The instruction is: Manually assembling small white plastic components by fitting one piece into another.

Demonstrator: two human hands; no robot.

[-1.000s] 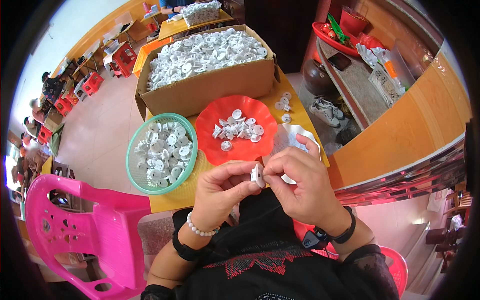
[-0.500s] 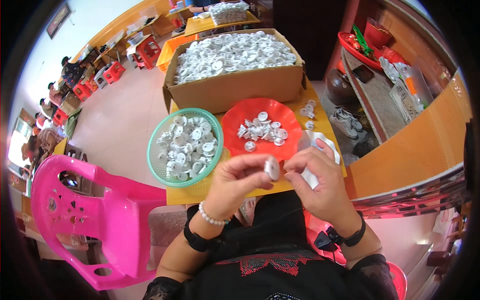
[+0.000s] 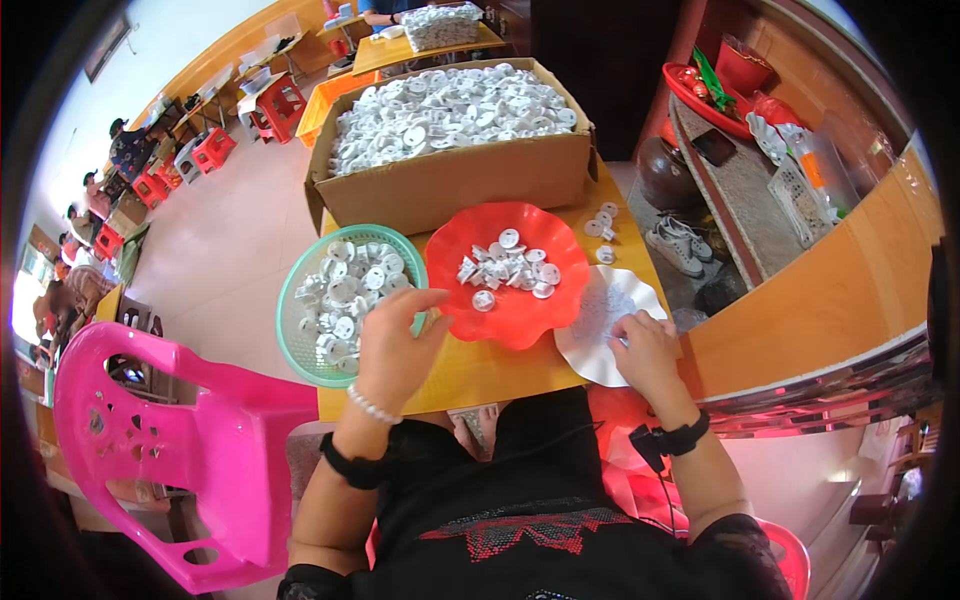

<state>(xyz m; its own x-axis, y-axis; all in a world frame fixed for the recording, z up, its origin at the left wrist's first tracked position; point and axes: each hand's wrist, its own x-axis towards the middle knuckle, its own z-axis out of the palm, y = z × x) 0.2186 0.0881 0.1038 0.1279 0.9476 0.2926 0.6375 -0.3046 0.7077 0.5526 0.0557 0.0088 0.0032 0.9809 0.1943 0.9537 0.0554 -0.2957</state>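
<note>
My left hand [image 3: 392, 345] hovers at the right side of a mint-green mesh basket [image 3: 285, 335], thumb and fingers apart with nothing between them. Inside the basket lies a pile of round white plastic parts [image 3: 372, 277]. Just right of that hand is a red wavy-rimmed bowl [image 3: 450, 240] holding more of the same white parts [image 3: 510, 268]. My right hand [image 3: 648, 350] reaches over a white scalloped plate [image 3: 597, 367] of tiny pale pieces [image 3: 603, 308]. Its fingers are drawn together at the plate; what they pinch, if anything, is too small to tell.
Behind the bowls a big cardboard box [image 3: 455, 185] is heaped with white parts. Several loose parts [image 3: 605, 225] lie on the yellow table [image 3: 460, 375] right of the red bowl. A pink chair [image 3: 235, 430] stands at left, a stone-topped shelf [image 3: 735, 190] at right. Other people sit farther back.
My hands have moved apart. The left went leftward to the basket, and the white part it held is gone from its fingers. The right moved down onto the plate. The view shifted slightly.
</note>
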